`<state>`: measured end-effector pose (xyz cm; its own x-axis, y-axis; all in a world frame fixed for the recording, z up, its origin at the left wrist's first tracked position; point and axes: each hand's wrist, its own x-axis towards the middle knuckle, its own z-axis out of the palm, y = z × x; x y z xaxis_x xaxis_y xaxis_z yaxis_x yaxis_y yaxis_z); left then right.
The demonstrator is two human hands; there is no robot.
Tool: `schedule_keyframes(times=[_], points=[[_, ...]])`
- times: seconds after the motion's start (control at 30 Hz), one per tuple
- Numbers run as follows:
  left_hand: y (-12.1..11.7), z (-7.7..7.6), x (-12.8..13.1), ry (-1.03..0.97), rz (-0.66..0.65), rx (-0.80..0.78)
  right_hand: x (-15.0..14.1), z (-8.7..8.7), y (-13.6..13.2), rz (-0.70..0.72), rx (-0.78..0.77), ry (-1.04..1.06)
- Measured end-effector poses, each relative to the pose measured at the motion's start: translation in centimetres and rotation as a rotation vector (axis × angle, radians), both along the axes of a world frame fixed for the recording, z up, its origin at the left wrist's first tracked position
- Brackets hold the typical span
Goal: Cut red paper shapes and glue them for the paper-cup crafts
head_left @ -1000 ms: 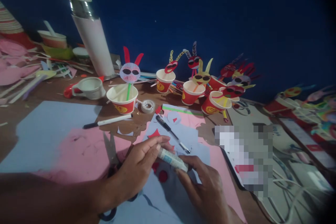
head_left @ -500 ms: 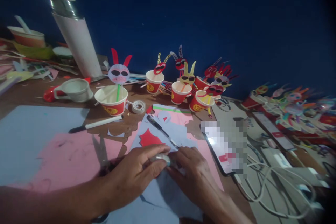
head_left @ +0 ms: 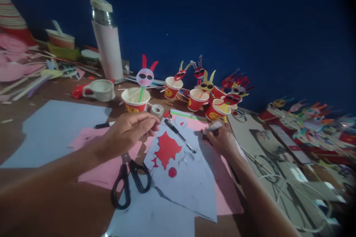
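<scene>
My right hand point(head_left: 224, 141) is closed around a whitish glue stick point(head_left: 214, 126), holding it low at the right edge of the papers, beside the red paper cups. Over the left side of the papers, my left hand point(head_left: 135, 127) has its thumb and fingers pressed together; whatever they may hold is hidden. Between the hands lie a jagged red paper piece point(head_left: 168, 149), a small red paper circle point(head_left: 172, 172) and a black-and-clear pen point(head_left: 179, 135) on bluish-white paper point(head_left: 186, 190). Black-handled scissors point(head_left: 130, 181) rest below my left hand, their blades mostly covered.
A cup with a rabbit-like paper face point(head_left: 145, 77) stands behind my left hand, near a tape roll point(head_left: 157, 110). Several decorated cups point(head_left: 219, 110) line the back. A mug point(head_left: 101, 90) and tall flask point(head_left: 107, 48) stand left. White cables point(head_left: 280, 192) sprawl at right.
The hands have separated. My right hand has carried the glue stick right and away from me; my left hand has moved up and left, uncovering the red paper pieces and scissor handles.
</scene>
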<state>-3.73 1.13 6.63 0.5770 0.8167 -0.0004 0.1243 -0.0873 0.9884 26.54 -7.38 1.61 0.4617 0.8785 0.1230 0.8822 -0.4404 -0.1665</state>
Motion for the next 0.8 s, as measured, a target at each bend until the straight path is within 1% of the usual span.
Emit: schedule_keyframes(times=[0.1,0.2,0.27,0.33,0.43,0.47,0.5,0.53,0.57,0.6,0.63,0.67,0.8], points=[[0.8,-1.0,-1.3,0.05,0.049,0.007,0.0,0.0,0.2,0.004,-0.012,0.042],[1.0,-1.8,-1.9,0.043,0.103,0.02,0.1,0.5,-0.3,-0.01,-0.018,0.061],[0.9,-2.1,-2.0,0.035,0.104,0.012,0.0,1.2,-1.4,-0.036,-0.009,0.056],[0.9,-2.3,-2.0,0.034,0.104,0.002,-0.5,2.0,-3.1,-0.079,0.021,0.034],[0.9,-2.3,-2.0,0.063,0.095,-0.017,-2.6,2.7,-6.0,-0.14,0.126,-0.02],[1.0,-2.4,-2.0,0.073,0.09,-0.022,-3.6,2.7,-6.7,-0.062,0.18,0.001],[1.0,-2.4,-2.0,0.081,0.086,-0.028,-4.7,2.5,-7.1,0.083,0.2,0.052],[1.0,-2.5,-2.0,0.089,0.083,-0.03,-5.9,2.3,-7.4,0.254,0.187,0.117],[1.0,-2.6,-1.9,0.094,0.082,-0.029,-7.0,2.0,-7.4,0.394,0.138,0.173],[0.9,-2.7,-1.9,0.1,0.08,-0.026,-8.0,1.6,-7.2,0.476,0.091,0.207],[0.8,-2.8,-1.9,0.103,0.077,-0.022,-8.9,1.3,-6.9,0.528,0.063,0.254],[0.7,-2.8,-1.9,0.105,0.072,-0.017,-9.7,1.1,-6.6,0.54,0.027,0.299],[0.5,-3.0,-2.0,0.096,0.032,-0.025,-11.0,0.9,-5.3,0.499,-0.13,0.423]])
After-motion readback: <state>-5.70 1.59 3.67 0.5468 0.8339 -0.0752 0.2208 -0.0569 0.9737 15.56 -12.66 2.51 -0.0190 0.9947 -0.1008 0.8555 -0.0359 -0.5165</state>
